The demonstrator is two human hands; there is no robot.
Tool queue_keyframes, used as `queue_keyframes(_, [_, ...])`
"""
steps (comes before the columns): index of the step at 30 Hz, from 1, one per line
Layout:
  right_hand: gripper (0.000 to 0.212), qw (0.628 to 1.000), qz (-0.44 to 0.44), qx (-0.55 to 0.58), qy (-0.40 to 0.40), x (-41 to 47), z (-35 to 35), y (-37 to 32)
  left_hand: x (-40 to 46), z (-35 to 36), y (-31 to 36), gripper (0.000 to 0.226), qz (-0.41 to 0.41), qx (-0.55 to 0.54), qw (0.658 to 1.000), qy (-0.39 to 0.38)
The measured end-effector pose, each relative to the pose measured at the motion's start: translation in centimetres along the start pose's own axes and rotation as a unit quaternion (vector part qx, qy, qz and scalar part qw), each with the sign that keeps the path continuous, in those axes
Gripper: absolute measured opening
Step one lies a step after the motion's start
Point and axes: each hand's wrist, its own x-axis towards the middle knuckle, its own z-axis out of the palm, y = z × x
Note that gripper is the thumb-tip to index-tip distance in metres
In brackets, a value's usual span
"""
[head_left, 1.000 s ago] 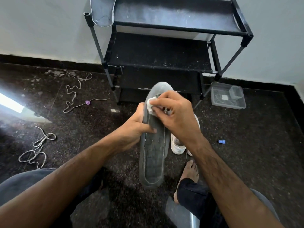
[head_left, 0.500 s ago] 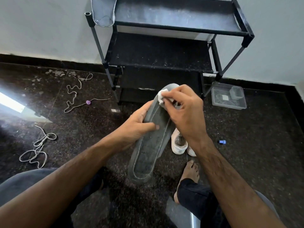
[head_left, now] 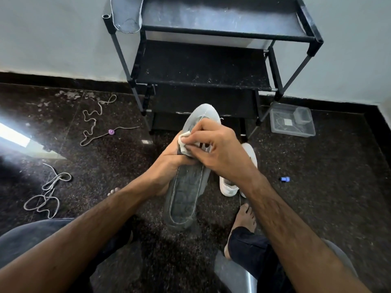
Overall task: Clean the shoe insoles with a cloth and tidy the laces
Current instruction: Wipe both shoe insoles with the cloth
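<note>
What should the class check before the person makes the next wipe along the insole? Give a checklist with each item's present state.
1. Left hand grips the insole: ok.
2. Right hand pinches the cloth: ok.
3. Cloth touches the insole: ok.
4. Cloth clean enough: cannot tell.
5. Heel end of insole wiped: cannot tell.
6. Laces tidied: not ok, loose on the floor.

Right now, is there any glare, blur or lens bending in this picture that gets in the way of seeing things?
Head view: a bright streak of glare washes out the dark floor at the left edge; the wide lens bows the shoe rack; the insole, cloth and both laces look sharp enough, with slight softness at the lower corners.
</note>
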Motion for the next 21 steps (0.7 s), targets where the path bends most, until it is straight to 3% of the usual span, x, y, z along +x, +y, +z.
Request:
queue_keyframes(6, [0.014, 0.987, 0.046, -0.056, 0.141, -0.1, -1.3, 0.5, 0.0, 0.4, 0.0, 0.071, 0.01, 0.029, 0.998, -0.047])
queue_keyframes(12, [0.012, 0.999, 0.009, -0.004, -0.04, 0.1, 0.5, -0.2, 0.4, -1.5, 0.2, 0.07, 0.004, 0.002, 1.0, 0.001])
queue_keyframes(14, [0.012, 0.999, 0.019, -0.021, -0.019, 0.0, 0.3, 0.1, 0.3, -1.4, 0.1, 0.069, 0.003, 0.035, 0.999, -0.009])
queue_keyframes(18, [0.014, 0.989, 0.06, -0.06, 0.118, -0.2, -1.3, 0.5, 0.4, -0.6, 0.3, 0.067, 0.017, 0.061, 0.998, -0.016])
queue_keyframes(19, [0.015, 0.989, 0.059, -0.056, 0.121, -0.2, -1.4, 0.5, 0.6, -0.7, 0.4, 0.068, 0.026, 0.059, 0.998, -0.008])
queue_keyframes(21, [0.015, 0.997, 0.04, -0.049, 0.052, -0.2, -1.0, 0.1, 0.7, -1.3, 0.7, 0.068, 0.04, 0.037, 0.998, 0.019])
